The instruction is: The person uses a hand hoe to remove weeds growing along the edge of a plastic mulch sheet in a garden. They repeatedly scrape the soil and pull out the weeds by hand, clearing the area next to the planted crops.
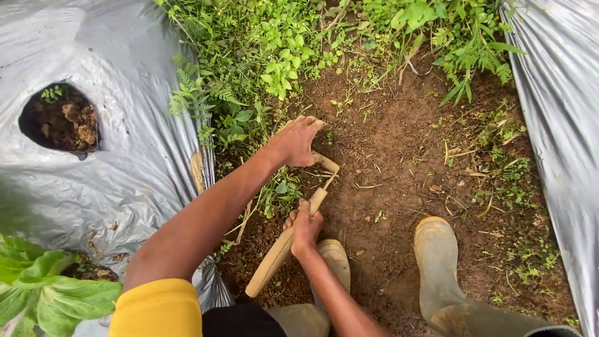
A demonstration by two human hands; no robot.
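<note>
Down in the furrow between two sheets of silver plastic mulch (125, 156), the person's right hand (305, 226) is clenched around the wooden handle of a small hoe (284, 243), gripping it near its upper end, while the free end of the handle slants back toward the person's knees. The blade of the hoe is hard to make out; it appears to meet the soil just under the left hand (296, 142). That left hand reaches forward at the end of a long bare arm with a yellow sleeve (159, 309) at the shoulder, its fingers curled down at the foot of a clump of weeds (249, 125), seemingly closed on stems, though what exactly it grips cannot be told. More weeds and ferns (399, 28) crowd the upper part of the furrow, and bare brown soil (399, 156) spreads to the right of the hands. Two muddy rubber boots stand on the soil: one boot (334, 262) just beside the right wrist, the other boot (440, 268) well to the right. A round planting hole (59, 118) opens in the left sheet, and a leafy green plant (37, 287) grows at the lower left corner.
</note>
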